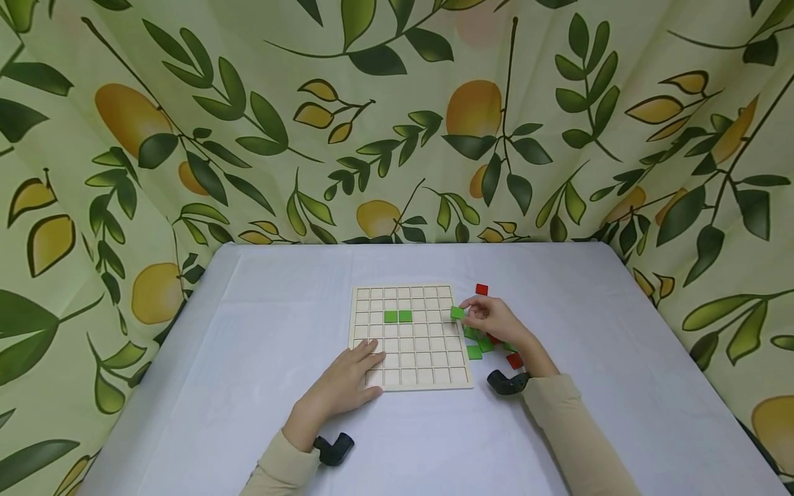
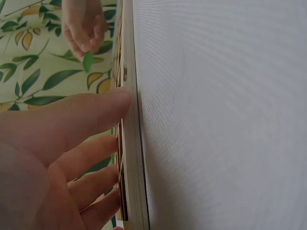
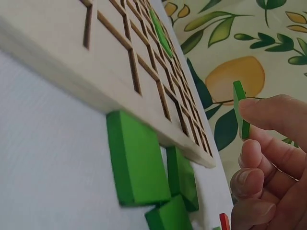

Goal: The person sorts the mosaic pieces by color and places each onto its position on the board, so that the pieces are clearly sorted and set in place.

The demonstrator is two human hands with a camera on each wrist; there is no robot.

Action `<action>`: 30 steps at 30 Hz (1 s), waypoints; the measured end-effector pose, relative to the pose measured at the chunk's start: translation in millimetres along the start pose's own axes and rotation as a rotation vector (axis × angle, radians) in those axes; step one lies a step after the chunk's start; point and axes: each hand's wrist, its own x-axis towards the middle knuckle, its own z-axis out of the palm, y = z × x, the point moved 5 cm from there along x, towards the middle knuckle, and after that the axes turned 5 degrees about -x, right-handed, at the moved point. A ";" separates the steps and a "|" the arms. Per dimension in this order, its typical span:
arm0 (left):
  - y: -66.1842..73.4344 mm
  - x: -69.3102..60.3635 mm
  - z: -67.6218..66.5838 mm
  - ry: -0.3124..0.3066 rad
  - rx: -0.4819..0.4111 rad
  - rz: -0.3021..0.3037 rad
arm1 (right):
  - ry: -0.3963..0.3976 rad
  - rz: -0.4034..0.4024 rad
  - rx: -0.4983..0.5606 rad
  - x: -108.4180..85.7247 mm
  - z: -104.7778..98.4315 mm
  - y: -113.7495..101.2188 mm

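Head view: your left hand (image 1: 344, 379), fingers spread, rests on the wooden grid board (image 1: 428, 355); your right hand (image 1: 496, 320) pinches a green square tile (image 1: 457, 313). Two seated green tiles (image 1: 391, 317) lie ahead of your left fingertips; loose green tiles (image 1: 474, 353) and red tiles (image 1: 482, 289) lie below and around your right hand. Left wrist view: your thumb touches the board's edge. Right wrist view: your thumb and fingers hold the pinched tile raised, its thin side showing.

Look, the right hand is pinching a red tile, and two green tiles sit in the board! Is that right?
Not quite: the right hand is pinching a green tile, not a red one, as the head view shows. Two green tiles do sit in the board.
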 end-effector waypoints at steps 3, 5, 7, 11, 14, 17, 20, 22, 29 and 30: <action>-0.3 0.0 0.2 -0.006 -0.001 -0.007 | 0.004 0.000 -0.006 3.4 2.2 -1.9; -0.3 0.2 0.1 -0.007 0.001 -0.008 | 0.004 0.007 -0.004 5.5 3.9 -3.0; -0.6 0.4 0.1 -0.009 -0.002 -0.010 | 0.004 0.011 -0.007 7.6 5.8 -4.1; -0.8 0.3 -0.5 -0.012 -0.013 -0.019 | -0.005 -0.001 0.001 10.7 9.9 -8.3; 0.3 -0.2 -1.5 -0.012 -0.017 -0.015 | -0.016 -0.020 0.022 12.6 13.6 -10.9; 0.2 -0.3 -0.9 -0.014 -0.013 -0.014 | -0.028 -0.034 0.043 14.7 17.7 -12.5; -0.7 0.4 0.1 -0.012 -0.012 -0.011 | -0.029 -0.032 0.049 16.8 20.8 -12.6; -1.2 0.9 0.2 -0.011 -0.021 -0.013 | -0.028 -0.036 0.045 18.0 22.3 -12.6; 0.2 -1.0 -0.4 0.027 0.020 0.043 | -0.037 -0.045 0.047 20.8 27.3 -13.6; 0.4 -1.3 -0.5 0.031 0.019 0.048 | -0.037 -0.048 0.045 21.5 27.9 -13.7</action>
